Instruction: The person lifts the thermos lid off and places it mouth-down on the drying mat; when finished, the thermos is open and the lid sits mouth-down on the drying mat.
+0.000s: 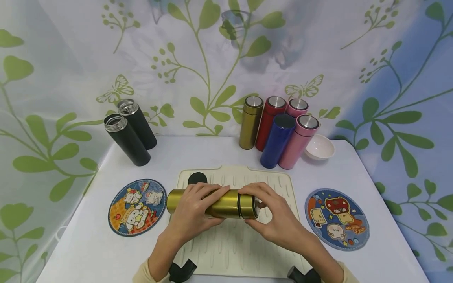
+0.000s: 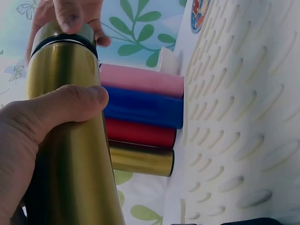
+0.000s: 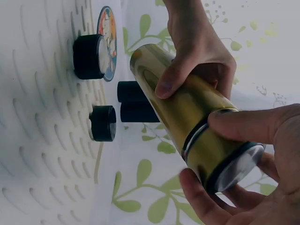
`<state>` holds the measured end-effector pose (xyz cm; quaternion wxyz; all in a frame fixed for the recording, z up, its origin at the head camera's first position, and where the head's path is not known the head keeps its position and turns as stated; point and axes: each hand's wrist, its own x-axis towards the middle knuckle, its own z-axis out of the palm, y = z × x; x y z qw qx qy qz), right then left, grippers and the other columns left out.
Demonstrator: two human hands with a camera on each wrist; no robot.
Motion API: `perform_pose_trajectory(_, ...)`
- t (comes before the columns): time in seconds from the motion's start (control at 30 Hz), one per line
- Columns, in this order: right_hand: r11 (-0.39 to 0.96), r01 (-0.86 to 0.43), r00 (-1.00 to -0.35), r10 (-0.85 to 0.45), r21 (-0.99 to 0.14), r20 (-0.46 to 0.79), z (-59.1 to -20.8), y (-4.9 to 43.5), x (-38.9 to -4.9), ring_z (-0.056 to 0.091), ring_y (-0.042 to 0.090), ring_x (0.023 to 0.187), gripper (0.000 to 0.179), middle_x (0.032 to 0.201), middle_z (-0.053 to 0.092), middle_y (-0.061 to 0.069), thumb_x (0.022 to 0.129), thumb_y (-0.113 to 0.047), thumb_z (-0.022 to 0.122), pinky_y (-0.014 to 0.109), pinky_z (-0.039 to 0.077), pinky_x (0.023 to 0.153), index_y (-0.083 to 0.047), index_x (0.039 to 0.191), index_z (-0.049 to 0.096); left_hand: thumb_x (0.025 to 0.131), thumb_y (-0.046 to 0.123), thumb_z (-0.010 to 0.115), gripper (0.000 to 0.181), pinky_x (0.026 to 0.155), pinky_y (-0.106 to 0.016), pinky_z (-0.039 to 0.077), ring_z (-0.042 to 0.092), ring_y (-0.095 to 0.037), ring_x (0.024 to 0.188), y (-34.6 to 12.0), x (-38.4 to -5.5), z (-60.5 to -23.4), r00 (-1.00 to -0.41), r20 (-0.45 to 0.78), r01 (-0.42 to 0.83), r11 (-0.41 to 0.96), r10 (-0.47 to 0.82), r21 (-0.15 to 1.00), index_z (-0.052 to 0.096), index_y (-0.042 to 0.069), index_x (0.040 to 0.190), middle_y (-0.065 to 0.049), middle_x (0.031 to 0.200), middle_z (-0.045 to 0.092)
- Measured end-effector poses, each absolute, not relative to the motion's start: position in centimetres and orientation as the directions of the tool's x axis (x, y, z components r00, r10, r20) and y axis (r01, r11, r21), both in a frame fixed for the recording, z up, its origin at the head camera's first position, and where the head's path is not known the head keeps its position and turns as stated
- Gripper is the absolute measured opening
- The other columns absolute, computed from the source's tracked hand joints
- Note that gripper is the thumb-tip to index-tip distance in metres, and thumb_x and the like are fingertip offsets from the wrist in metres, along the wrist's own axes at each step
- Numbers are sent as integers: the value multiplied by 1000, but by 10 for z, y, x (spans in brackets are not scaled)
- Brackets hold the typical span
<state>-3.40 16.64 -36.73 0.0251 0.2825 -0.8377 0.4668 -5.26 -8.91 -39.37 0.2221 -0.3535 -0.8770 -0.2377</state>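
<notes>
A gold thermos flask [image 1: 226,203] lies sideways in the air above a cream ribbed mat [image 1: 240,251]. My left hand [image 1: 194,210] grips its body, with the thumb [image 2: 77,102] wrapped across the near side. At the other end my right hand [image 1: 277,220] holds the gold lid [image 3: 220,154] between thumb and fingers. The lid sits on the flask, its silver top facing right. Two black lids stand on the mat, one nearer [image 3: 89,57] and one farther [image 3: 103,123] in the right wrist view; the head view shows only one, partly hidden behind the flask.
Two lidless black flasks [image 1: 129,139] stand at the back left. Gold, red, blue [image 1: 277,141] and pink flasks cluster at the back right, beside a white bowl [image 1: 319,147]. Round cartoon mats lie left [image 1: 116,204] and right [image 1: 336,204] of the cream mat.
</notes>
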Motion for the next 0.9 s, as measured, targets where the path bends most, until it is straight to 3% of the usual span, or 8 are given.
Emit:
perform_pose_trajectory(0.23,389,-603,-788,-426,-696,445,-366,163,-30,52,21,123,75,137,52,-2,68,13,85,33,50,94,-24,130,65,62,35,96,85,90,-44,46,58,-21,108,-88,-52,-392,-662,550,724,626,509,291,61,22,138,1,121,66)
perform_pose_trajectory(0.33,356,-702,-707,-445,-616,549,-366,161,-30,50,26,124,74,138,52,8,66,22,78,29,45,97,-19,127,67,63,37,95,85,90,-43,47,58,-19,108,-89,-51,-387,-665,543,727,611,513,314,60,21,139,1,122,66)
perform_pose_trajectory(0.43,306,-797,-603,-457,-521,654,-366,159,-33,49,29,118,73,134,53,16,63,28,62,25,42,91,-14,122,68,66,39,94,84,90,-43,47,58,-18,108,-91,-51,-381,-669,528,732,589,524,342,59,21,140,3,123,66)
perform_pose_trajectory(0.6,281,-878,-477,-433,-389,765,-365,153,-36,48,34,113,70,125,54,20,56,22,37,26,39,89,-11,109,69,67,40,93,82,90,-41,47,57,-15,108,-94,-52,-371,-683,492,728,556,540,401,60,24,139,6,123,66)
perform_pose_trajectory(0.8,265,-936,-326,-398,-233,858,-357,145,-38,51,36,107,52,113,58,20,69,17,30,30,42,88,-10,93,68,68,43,92,80,84,-35,49,57,-10,104,-95,-49,-368,-707,457,706,506,540,494,60,26,140,9,121,65)
perform_pose_trajectory(0.9,255,-958,-221,-373,-130,901,-345,143,-39,54,37,101,42,105,61,19,80,14,35,32,45,90,-11,84,69,72,45,90,78,82,-32,50,57,-7,103,-97,-46,-367,-733,409,667,455,544,590,57,29,141,13,122,63)
